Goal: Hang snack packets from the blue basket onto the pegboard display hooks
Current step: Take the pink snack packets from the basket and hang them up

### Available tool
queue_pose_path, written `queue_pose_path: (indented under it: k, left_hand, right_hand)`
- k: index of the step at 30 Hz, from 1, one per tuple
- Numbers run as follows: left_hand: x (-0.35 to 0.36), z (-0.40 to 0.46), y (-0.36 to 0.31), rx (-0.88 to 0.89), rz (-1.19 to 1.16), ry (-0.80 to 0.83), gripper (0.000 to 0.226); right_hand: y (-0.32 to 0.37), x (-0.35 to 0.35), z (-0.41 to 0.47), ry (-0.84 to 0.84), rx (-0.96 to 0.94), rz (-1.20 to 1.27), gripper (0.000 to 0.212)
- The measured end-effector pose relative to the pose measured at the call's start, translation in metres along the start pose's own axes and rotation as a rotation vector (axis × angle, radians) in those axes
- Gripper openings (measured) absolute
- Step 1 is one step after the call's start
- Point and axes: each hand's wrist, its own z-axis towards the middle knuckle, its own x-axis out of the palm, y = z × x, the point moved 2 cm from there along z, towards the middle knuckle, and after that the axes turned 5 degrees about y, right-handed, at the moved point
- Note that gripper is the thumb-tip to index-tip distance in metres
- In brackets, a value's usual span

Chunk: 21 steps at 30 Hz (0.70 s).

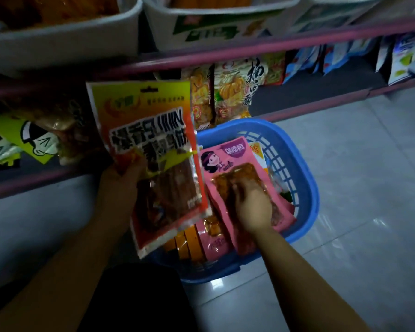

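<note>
A blue basket [304, 178] stands on the tiled floor beside a low shelf. My left hand [120, 178] grips a large orange and yellow snack packet [149, 144] by its left edge and holds it upright over the basket's left side. My right hand [252, 204] lies on a pink snack packet [228, 156] inside the basket, its fingers curled over the packet's clear window. More pink and orange packets [201, 245] lie under it. No pegboard hooks are in view.
A pink-edged shelf [249, 51] runs across the top with white bins and rows of noodle packs [237, 89] below it. Bagged goods [46, 130] sit on the lower shelf at left. Grey floor tiles [369, 188] spread to the right.
</note>
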Motion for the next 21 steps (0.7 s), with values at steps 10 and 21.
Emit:
queue_pose_path:
  k: [10,21]
  left_hand:
    - [0.004,-0.01,0.034,-0.197,-0.025,0.017,0.014]
    - [-0.019,-0.033,-0.042,0.04,-0.123,-0.016,0.024]
  right_hand:
    - [-0.032,-0.013,0.064,0.322,0.342,0.093,0.131]
    - [0.043,-0.078,0.007,0.284,0.019,0.8,0.028]
